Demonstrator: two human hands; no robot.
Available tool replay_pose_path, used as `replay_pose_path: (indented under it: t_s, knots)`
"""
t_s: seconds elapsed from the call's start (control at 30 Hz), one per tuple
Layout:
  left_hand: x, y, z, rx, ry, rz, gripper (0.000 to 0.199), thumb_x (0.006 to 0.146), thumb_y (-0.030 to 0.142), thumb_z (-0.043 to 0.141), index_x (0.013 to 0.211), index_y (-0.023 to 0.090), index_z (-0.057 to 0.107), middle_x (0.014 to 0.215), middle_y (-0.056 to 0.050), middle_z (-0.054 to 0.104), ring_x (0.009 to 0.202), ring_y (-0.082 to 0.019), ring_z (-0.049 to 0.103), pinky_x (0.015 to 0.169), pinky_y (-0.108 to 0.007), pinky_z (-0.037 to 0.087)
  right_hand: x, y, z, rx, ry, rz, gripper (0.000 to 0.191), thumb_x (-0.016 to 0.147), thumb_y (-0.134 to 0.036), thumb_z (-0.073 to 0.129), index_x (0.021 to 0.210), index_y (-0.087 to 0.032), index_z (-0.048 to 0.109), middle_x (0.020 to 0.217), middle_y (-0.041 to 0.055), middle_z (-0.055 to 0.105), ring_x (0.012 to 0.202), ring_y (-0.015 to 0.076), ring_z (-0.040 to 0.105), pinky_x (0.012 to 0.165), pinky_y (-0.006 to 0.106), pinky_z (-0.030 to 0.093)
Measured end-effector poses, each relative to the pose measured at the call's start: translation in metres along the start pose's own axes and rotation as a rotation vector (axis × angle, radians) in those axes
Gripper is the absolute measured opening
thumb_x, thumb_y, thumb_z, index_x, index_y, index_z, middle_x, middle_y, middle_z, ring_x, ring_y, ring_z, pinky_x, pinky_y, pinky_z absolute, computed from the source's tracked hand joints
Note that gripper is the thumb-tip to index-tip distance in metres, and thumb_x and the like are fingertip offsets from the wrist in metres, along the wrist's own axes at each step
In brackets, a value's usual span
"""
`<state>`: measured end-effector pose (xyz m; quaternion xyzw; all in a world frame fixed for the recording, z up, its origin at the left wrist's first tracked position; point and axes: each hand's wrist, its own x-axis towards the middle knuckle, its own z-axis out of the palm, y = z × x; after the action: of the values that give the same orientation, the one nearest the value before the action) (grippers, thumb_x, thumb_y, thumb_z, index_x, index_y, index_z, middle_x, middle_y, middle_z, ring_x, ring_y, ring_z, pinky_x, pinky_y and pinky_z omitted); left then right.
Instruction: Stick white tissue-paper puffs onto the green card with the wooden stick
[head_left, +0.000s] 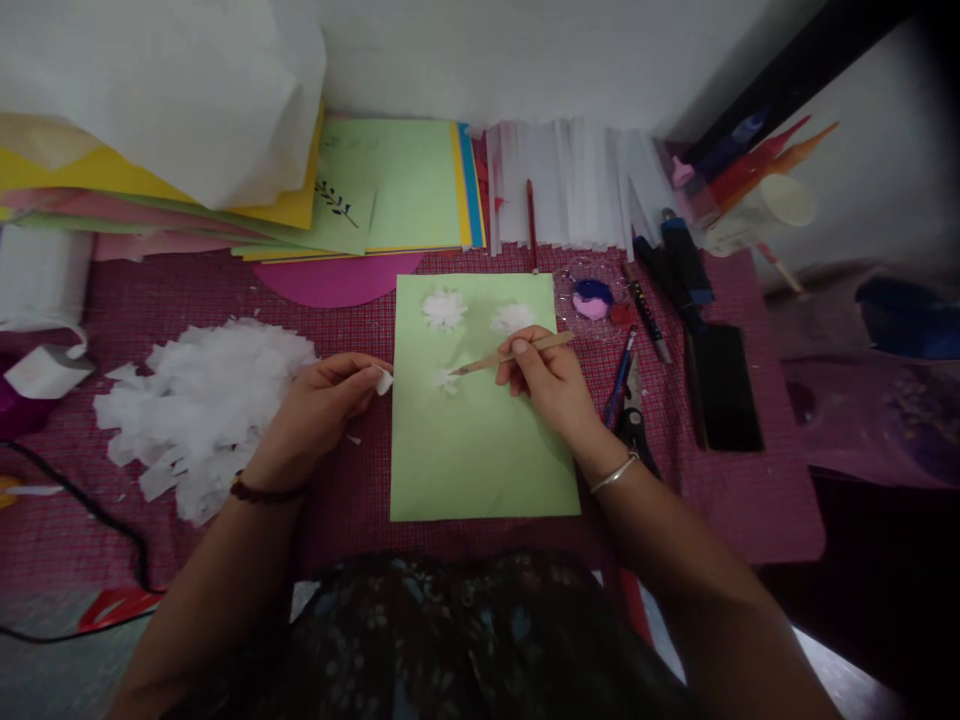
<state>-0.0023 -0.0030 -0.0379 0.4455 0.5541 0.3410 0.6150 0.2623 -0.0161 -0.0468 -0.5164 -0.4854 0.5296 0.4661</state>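
A light green sheet (486,450) lies on the red checked cloth. Two fluffy white paper clusters, one at upper left (444,310) and one at upper right (513,318), sit on it, with a smaller white tuft (445,381) below the left one. My right hand (546,375) grips a wooden stick (487,361) whose tip touches the small tuft. Beside the sheet's left edge, my left hand (337,390) pinches a small white paper piece (384,382). A large heap of white paper pieces (217,400) lies left of that hand.
Stacked coloured papers (416,190) and white strips (577,185) lie behind. At the right are a paint palette (592,298), pen (649,318), brush (622,375), scissors (634,405) and dark phone (724,388). A white cup (772,205) stands farther back.
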Motion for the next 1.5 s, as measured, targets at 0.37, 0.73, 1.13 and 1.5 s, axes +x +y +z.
replay_pose_path:
  t_s: [0.37, 0.73, 1.13, 1.5]
  knots:
    - [-0.003, 0.022, 0.032, -0.017, -0.110, -0.069, 0.024, 0.067, 0.025, 0.080, 0.088, 0.019, 0.069, 0.063, 0.004, 0.055, 0.046, -0.004, 0.039, 0.040, -0.017, 0.024, 0.007, -0.001, -0.006, 0.096, 0.072, 0.042, 0.024, 0.092, -0.041, 0.053, 0.081, -0.019, 0.057, 0.059, -0.0036, 0.061, 0.043, 0.0062, 0.046, 0.041, 0.021, 0.033]
    - [0.007, 0.037, 0.065, 0.402, -0.165, 0.056, 0.010, 0.069, 0.027, 0.074, 0.069, 0.017, 0.070, 0.063, 0.000, 0.064, 0.054, -0.009, 0.051, 0.050, -0.021, 0.037, 0.009, -0.010, -0.019, 0.216, 0.192, -0.038, 0.026, 0.096, -0.042, 0.051, 0.080, -0.021, 0.055, 0.056, -0.0048, 0.057, 0.043, 0.0067, 0.045, 0.042, 0.021, 0.034]
    - [0.023, 0.015, 0.073, 0.625, -0.085, 0.207, 0.011, 0.072, 0.025, 0.067, 0.069, 0.016, 0.071, 0.062, -0.002, 0.066, 0.056, -0.012, 0.054, 0.051, -0.023, 0.038, -0.006, -0.012, -0.010, -0.166, -0.002, -0.236, 0.024, 0.096, -0.027, 0.043, 0.075, -0.021, 0.054, 0.057, -0.0041, 0.055, 0.053, 0.0097, 0.051, 0.053, 0.024, 0.038]
    - [0.028, 0.011, 0.073, 0.548, -0.091, 0.169, 0.010, 0.070, 0.026, 0.070, 0.068, 0.016, 0.072, 0.061, -0.001, 0.066, 0.055, -0.013, 0.053, 0.051, -0.024, 0.038, -0.004, -0.009, -0.007, -0.333, -0.065, -0.250, 0.035, 0.097, -0.027, 0.042, 0.065, -0.020, 0.053, 0.069, 0.0002, 0.059, 0.060, 0.0111, 0.051, 0.060, 0.027, 0.039]
